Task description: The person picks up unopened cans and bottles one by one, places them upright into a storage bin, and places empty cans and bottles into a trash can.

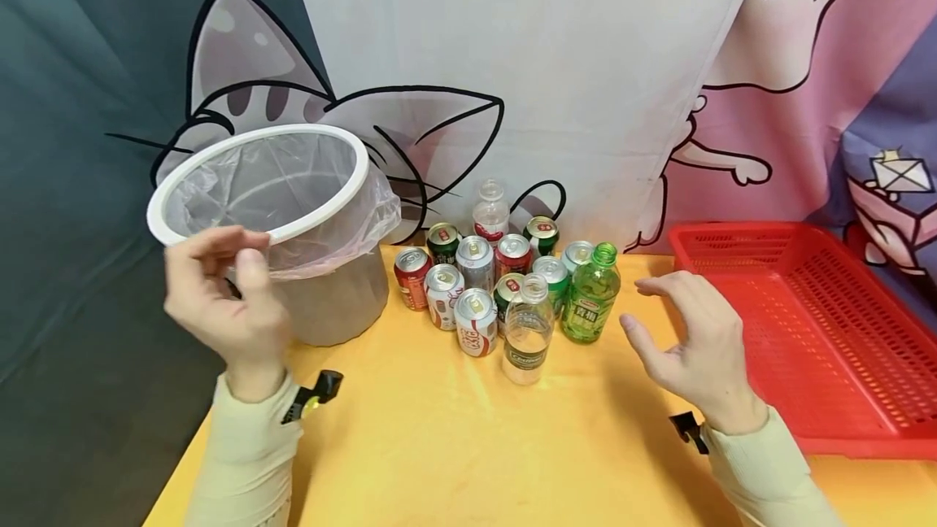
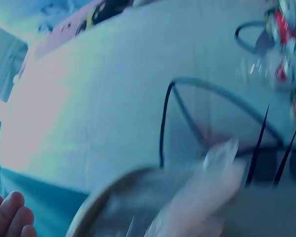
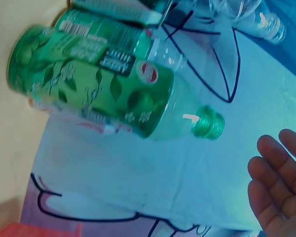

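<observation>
Green bottle (image 1: 589, 303) stands upright and uncapped on the surface (image 1: 439, 446), at ten o'clock from the right hand (image 1: 695, 340), whose loosely curved fingers are parted from the thumb and hold nothing; that spacing would suit a bottle's width. At eight o'clock from it stands a clear bottle (image 1: 525, 348), and the cans (image 1: 476, 324) crowd together toward nine o'clock, all on their flat bases, probably so they keep steady and can be lifted singly.

At one o'clock from the left hand (image 1: 223, 307) is the bin (image 1: 340, 311). Its white ring (image 1: 362, 165) likely pins the plastic bag (image 1: 382, 210), which hangs outside so the mouth stays wide. The left fingers are loosely bent, gripping nothing. A red basket (image 1: 820, 340) lies at three o'clock from the right hand, perhaps set aside to keep it within reach.
</observation>
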`<action>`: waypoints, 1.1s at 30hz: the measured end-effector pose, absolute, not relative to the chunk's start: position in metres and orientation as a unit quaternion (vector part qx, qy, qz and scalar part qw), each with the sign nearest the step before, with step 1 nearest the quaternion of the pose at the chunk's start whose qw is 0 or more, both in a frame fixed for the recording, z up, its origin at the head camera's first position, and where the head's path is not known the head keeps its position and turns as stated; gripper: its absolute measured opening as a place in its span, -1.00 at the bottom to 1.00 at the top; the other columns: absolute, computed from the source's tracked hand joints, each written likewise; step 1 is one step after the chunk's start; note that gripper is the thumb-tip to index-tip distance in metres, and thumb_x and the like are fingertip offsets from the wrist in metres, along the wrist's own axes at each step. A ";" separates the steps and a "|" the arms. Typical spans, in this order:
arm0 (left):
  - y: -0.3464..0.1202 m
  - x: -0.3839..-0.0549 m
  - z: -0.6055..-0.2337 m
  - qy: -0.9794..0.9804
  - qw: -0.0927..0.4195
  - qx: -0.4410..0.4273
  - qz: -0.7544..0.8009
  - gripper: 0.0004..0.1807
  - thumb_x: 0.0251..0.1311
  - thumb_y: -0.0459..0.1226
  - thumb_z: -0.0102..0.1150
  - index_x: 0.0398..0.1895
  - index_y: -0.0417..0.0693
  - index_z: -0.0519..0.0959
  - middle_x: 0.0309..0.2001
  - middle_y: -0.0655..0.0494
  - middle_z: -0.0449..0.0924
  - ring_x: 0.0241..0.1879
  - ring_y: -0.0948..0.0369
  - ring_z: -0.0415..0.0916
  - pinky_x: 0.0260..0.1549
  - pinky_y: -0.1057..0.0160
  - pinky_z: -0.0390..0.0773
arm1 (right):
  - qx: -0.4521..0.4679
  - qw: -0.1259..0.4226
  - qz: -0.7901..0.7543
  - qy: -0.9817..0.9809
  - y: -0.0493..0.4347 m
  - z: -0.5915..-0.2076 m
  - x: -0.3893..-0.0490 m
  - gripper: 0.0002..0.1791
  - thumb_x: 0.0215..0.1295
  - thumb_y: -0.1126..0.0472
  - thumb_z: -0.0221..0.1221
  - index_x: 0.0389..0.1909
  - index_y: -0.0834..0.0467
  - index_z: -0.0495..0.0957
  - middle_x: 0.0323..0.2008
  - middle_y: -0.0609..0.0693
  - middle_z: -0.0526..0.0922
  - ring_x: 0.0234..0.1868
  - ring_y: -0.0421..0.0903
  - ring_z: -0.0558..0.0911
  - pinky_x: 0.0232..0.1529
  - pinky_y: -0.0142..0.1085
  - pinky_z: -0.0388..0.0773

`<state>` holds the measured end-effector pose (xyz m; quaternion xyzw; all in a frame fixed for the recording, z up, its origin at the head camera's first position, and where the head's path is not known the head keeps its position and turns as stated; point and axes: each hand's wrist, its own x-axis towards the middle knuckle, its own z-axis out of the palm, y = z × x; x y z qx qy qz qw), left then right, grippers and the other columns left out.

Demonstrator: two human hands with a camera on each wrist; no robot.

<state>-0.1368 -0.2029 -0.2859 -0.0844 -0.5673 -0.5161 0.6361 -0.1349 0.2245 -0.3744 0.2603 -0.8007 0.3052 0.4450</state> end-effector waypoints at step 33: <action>-0.361 -0.185 -0.278 -0.451 0.305 0.251 -0.800 -0.78 0.13 -0.33 0.45 -0.27 -0.12 0.56 -0.60 0.11 0.57 -0.81 0.22 0.41 -0.86 0.31 0.26 | 0.265 0.216 0.348 -0.873 0.164 -0.406 -0.138 -0.20 0.14 0.02 0.47 0.36 0.22 0.42 0.20 0.04 0.58 0.22 -0.03 0.59 0.26 -0.04 0.52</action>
